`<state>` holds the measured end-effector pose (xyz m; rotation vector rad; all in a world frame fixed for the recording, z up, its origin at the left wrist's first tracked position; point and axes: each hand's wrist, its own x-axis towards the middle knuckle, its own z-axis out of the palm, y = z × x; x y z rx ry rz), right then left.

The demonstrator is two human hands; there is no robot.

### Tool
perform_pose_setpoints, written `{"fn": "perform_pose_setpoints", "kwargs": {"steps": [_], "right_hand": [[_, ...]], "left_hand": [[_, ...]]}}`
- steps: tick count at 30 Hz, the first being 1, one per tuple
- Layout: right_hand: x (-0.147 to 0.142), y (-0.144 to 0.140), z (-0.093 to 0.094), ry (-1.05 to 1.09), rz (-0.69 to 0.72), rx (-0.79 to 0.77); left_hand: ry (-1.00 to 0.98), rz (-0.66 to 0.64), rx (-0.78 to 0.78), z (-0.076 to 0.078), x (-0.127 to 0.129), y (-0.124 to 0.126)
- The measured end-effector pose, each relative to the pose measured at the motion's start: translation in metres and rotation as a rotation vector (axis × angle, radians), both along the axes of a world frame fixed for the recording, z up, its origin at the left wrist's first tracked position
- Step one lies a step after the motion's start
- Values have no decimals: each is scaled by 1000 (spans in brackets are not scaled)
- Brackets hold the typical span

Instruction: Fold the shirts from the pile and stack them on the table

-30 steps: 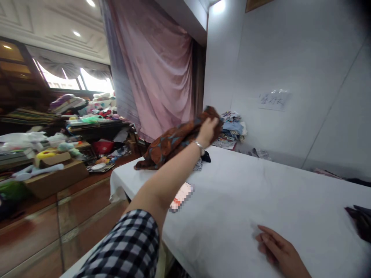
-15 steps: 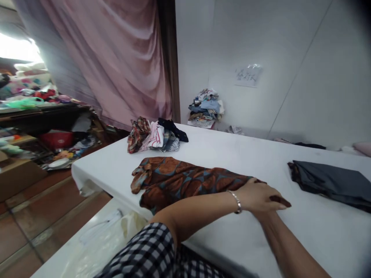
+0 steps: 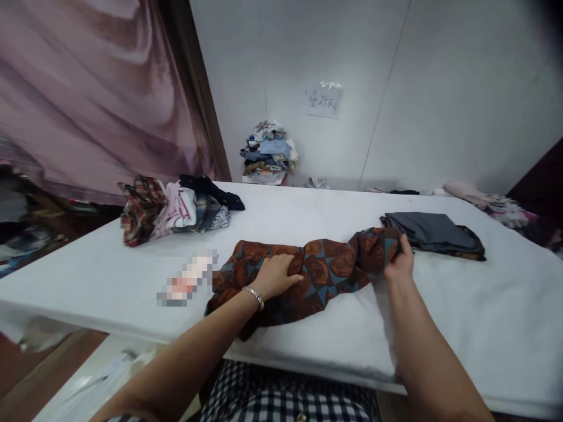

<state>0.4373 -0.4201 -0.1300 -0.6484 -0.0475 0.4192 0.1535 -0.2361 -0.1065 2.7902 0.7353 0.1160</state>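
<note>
— Head view: where's the cloth (image 3: 328, 269)?
— On the table (image 3: 461, 316), near its front edge, running beneath the left hand (image 3: 275, 278) to the right hand (image 3: 401, 262).
— And the grip?
— Left lies unclenched on top; right pinches the cloth's right end, just beside the grey pile (image 3: 431, 231).

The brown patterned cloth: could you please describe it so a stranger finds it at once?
On the white table, near its front edge, the cloth lies between the bunched clothes on the left and the folded grey garment on the right. The left hand rests on it, and the right hand holds its right end. Unlike those neighbours, it shows rounded brown shapes among blue-grey patches.
</note>
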Motion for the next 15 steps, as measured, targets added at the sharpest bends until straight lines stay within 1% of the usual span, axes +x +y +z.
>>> {"fn": "perform_pose_setpoints", "kwargs": {"steps": [2, 4, 5, 6, 7, 8, 9, 11, 12, 13, 14, 15], "right_hand": [[-3, 3, -3, 11, 45, 1], [-4, 2, -3, -14, 94, -27], [-2, -1, -2, -31, 107, -36], [0, -4, -1, -52, 103, -34], [2, -8, 1, -75, 86, -22], [5, -12, 3, -100, 72, -2], [7, -16, 5, -125, 62, 26], [11, -21, 9, -162, 54, 73], [12, -22, 9, -172, 58, 82], [12, -21, 9, -176, 61, 77], [12, -19, 8, -171, 61, 58], [11, -17, 7, -158, 63, 27]], "left_hand": [[4, -12, 9, -7, 5, -13], [9, -21, -9, -10, 11, -21], [-4, -17, -28, -8, 13, -21], [-36, 0, -50, -3, 14, -18], [-81, 29, -70, 6, 15, -11], [-137, 74, -83, 18, 16, 1], [-219, 137, -84, 33, 16, 16], [-329, 241, -33, 69, 17, 54], [-459, 316, 13, 87, 18, 74], [-567, 341, 55, 103, 19, 94], [-606, 313, 70, 115, 21, 111], [-616, 283, 68, 124, 23, 125]]}}
